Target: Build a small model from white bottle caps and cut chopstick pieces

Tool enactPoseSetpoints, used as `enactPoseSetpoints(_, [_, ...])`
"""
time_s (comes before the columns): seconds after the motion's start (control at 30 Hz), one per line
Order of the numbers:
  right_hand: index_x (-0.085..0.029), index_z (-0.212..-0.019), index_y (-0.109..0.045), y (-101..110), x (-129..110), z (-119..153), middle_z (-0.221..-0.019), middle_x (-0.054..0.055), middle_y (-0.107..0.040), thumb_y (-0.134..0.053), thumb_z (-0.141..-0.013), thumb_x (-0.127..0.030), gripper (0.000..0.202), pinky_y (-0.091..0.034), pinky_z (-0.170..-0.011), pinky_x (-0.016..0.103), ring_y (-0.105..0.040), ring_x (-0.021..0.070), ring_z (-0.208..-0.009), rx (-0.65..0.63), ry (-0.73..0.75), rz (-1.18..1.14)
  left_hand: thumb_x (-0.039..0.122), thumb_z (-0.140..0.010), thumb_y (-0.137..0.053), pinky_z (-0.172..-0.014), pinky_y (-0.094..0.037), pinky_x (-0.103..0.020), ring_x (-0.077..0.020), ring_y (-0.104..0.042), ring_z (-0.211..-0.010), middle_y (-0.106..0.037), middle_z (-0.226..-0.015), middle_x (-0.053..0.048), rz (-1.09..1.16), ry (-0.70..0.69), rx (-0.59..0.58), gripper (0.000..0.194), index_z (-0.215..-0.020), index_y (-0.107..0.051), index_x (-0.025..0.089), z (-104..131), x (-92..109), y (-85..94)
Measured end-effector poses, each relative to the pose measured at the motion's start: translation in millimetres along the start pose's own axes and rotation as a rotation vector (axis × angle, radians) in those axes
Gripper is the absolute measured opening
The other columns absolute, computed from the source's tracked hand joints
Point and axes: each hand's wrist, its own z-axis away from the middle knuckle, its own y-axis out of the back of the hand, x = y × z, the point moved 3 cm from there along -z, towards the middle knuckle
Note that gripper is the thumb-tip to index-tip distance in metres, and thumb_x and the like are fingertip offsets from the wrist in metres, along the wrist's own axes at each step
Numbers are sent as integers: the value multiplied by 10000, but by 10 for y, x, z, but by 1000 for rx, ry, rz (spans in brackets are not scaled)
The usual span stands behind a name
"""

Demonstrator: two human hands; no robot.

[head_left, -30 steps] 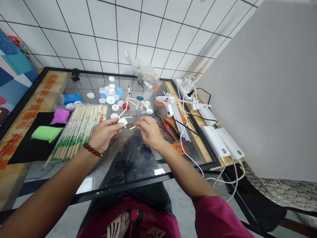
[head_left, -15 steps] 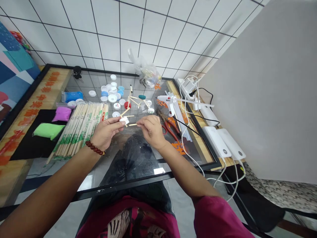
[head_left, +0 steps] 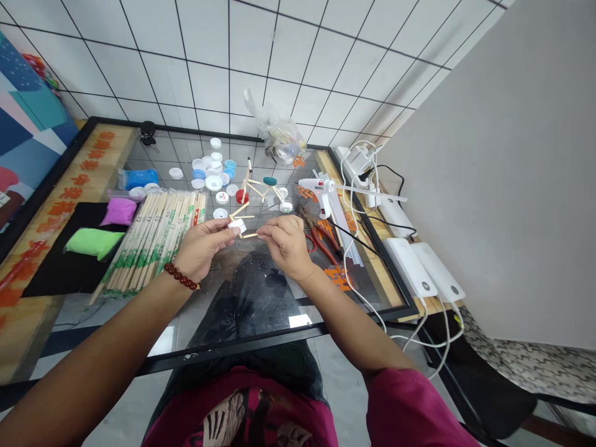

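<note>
Between thumb and fingers my left hand (head_left: 203,245) pinches a white bottle cap (head_left: 237,226) that has short wooden sticks (head_left: 241,212) joined to it. My right hand (head_left: 286,244) is closed on one end of a short wooden stick (head_left: 250,235). That stick's other end meets the sticks by the cap; whether it is joined there I cannot tell. Just beyond my hands stands a small stick figure (head_left: 256,186) shaped like a bicycle, with a dark green oval piece (head_left: 269,181) on top and a red cap (head_left: 241,197) at its side.
Loose bottle caps (head_left: 213,182) lie behind my left hand. Bundled chopsticks (head_left: 153,242) and green clay (head_left: 94,243) are at left. To the right are a glue gun (head_left: 320,193), red-handled pliers (head_left: 327,243), glue sticks (head_left: 347,233) and white cables (head_left: 354,292). A plastic bag (head_left: 279,138) sits behind.
The stick in my right hand has come up against the sticks by the cap; a small gap showed there before. The whole view has shifted slightly.
</note>
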Motion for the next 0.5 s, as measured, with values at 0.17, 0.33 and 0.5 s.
enactPoseSetpoints(0.17, [-265, -978, -716, -10, 11, 1, -968, 34, -694, -518, -1010, -287, 202, -330, -967, 398, -583, 202, -950, -22, -17, -8, 79, -584, -868, -717, -531, -269, -138, -649, -757, -721, -833, -48, -4, -5, 4, 238, -784, -752, 136, 23, 19, -20])
enactPoseSetpoints(0.33, [-256, -975, -716, -17, 12, 4, -980, 37, -701, -525, -1010, -283, 196, -323, -968, 396, -592, 199, -962, -16, -12, 3, 71, -553, -879, -704, -534, -265, -140, -660, -744, -715, -807, -34, 1, 1, 20, 288, -798, -742, 135, 25, 23, -21])
enactPoseSetpoints(0.5, [-251, -973, -709, -20, 7, 5, -972, 29, -702, -545, -1005, -290, 172, -324, -956, 388, -596, 191, -950, 27, 7, 10, 98, -565, -886, -739, -525, -272, -131, -657, -745, -709, -818, -25, -12, 13, 8, 312, -839, -738, 124, 24, 18, -10])
